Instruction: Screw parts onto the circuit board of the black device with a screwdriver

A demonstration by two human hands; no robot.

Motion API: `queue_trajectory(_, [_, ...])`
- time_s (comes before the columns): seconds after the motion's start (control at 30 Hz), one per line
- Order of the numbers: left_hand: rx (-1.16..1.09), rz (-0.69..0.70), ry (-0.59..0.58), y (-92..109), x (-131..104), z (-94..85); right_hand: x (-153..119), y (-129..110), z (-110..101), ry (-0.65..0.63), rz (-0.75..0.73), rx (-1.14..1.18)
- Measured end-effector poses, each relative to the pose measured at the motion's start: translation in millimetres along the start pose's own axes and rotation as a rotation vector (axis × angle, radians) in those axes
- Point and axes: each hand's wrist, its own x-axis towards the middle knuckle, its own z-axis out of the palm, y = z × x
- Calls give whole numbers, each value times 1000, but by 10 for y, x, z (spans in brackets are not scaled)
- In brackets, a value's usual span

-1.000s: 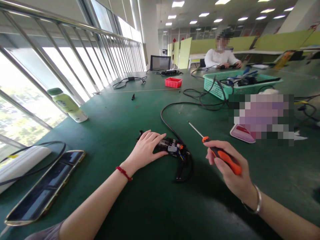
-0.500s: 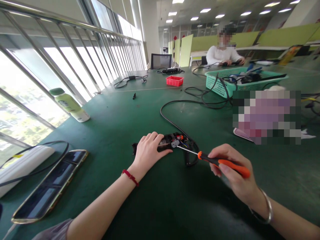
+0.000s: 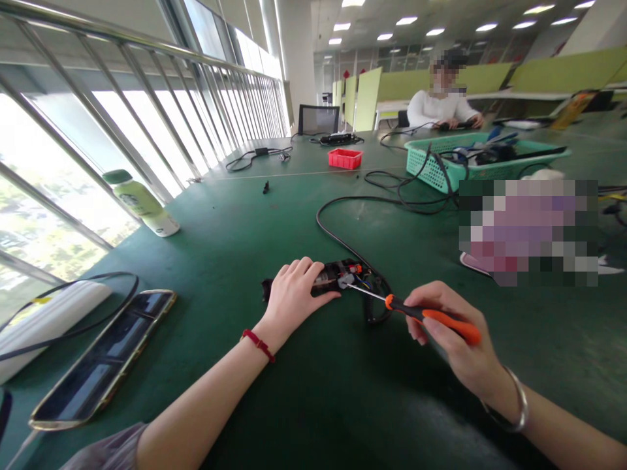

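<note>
An opened black corded device (image 3: 329, 278) lies on the green table, its inner parts and coloured wires showing at the right end. My left hand (image 3: 294, 291) is wrapped over its left half and holds it against the tabletop. In my right hand (image 3: 463, 339) is an orange and black screwdriver (image 3: 441, 318), gripped by the handle and slanting down to the left. Its metal tip meets a grey part (image 3: 345, 280) inside the device; exactly what it touches is too small to tell. A black cable (image 3: 337, 240) runs from the device's right end toward the back.
A smartphone (image 3: 105, 359) and a white object (image 3: 53, 323) with a dark cable lie at left, near a green bottle (image 3: 142, 203). Farther back are a red tray (image 3: 345, 158), a green basket (image 3: 426, 166) of tools and cables, and a seated person (image 3: 435, 108). A blurred item lies at right.
The view has shifted slightly. My right hand and the screwdriver have moved a little to the left, toward the device. My left hand keeps its hold.
</note>
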Motion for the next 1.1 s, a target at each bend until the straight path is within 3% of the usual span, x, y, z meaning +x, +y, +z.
queue_trajectory(0.23, [9, 29, 9, -10, -6, 3, 13, -8, 6, 6, -33, -35])
queue_trajectory(0.43, [-4, 81, 20, -18, 0, 18, -13, -25, 5, 156, -9, -137])
queue_trajectory(0.6, [-11, 127, 21, -2, 0, 4, -5, -36, 15, 274, -118, -139])
queue_trajectory(0.8, [13, 138, 27, 5, -3, -9, 18, -79, 17, 185, -39, -79])
queue_trajectory(0.93, [3, 152, 34, -2, -5, -8, -2, -100, 12, 99, 19, -179])
queue_trajectory(1.1, [-2, 156, 42, -1, -4, -24, 9, -100, 40, 224, -111, -163])
